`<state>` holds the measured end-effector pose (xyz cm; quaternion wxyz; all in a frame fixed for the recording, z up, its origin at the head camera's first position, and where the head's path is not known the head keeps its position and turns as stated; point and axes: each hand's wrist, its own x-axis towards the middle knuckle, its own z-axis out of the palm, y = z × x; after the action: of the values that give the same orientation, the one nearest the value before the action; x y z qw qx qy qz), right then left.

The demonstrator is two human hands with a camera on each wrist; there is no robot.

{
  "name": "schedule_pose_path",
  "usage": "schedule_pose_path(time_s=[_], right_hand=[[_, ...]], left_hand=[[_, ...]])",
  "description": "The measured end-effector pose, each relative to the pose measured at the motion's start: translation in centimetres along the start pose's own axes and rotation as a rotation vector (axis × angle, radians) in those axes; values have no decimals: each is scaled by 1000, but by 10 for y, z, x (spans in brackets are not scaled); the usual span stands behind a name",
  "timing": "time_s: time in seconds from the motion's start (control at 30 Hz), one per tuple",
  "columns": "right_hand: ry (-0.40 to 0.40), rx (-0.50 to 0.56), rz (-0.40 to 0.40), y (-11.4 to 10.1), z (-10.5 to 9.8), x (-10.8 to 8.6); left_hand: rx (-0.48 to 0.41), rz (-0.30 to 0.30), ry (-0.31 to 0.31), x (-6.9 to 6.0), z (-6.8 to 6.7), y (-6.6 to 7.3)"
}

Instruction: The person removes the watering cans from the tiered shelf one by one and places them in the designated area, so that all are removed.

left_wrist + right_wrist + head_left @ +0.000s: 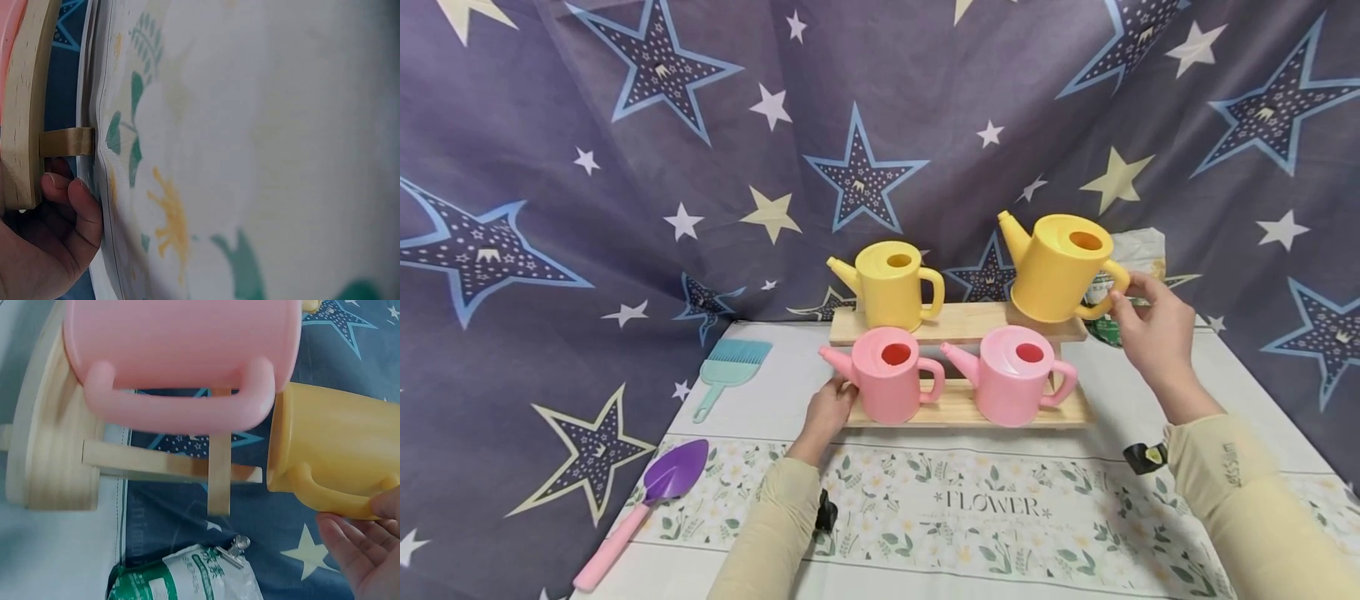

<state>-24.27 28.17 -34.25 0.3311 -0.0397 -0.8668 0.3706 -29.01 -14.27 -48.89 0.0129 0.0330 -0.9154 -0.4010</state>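
The handle of the held yellow watering can is pinched between the thumb and fingers of the right hand. The can's body is held to the left of those fingertips, its spout pointed away from them, at the right end of the upper board. The end of the lower board is gripped by the curled fingers of the left hand, just beside a pink watering can. For a good seating, the can should be levelled through the handle and its whole base set on wood, with the boards steadied by the left fingers. Whether the base touches the board cannot be told for certain. In the right wrist view, a metal clip is shown on the bag left of the fingers; from the head, it is hidden.
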Motion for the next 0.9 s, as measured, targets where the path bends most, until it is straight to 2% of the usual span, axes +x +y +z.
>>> schedule_pose_path(time_s=[0.47, 0.63, 0.9], right_hand=[[70, -61, 117, 25, -33, -10], [62, -68, 173, 35, -44, -12], [63, -119, 202, 53, -55, -19]], left_hand=[[-11, 18, 8, 2, 0, -2], [-19, 6, 7, 1, 0, -1], [-5, 18, 18, 1, 2, -2]])
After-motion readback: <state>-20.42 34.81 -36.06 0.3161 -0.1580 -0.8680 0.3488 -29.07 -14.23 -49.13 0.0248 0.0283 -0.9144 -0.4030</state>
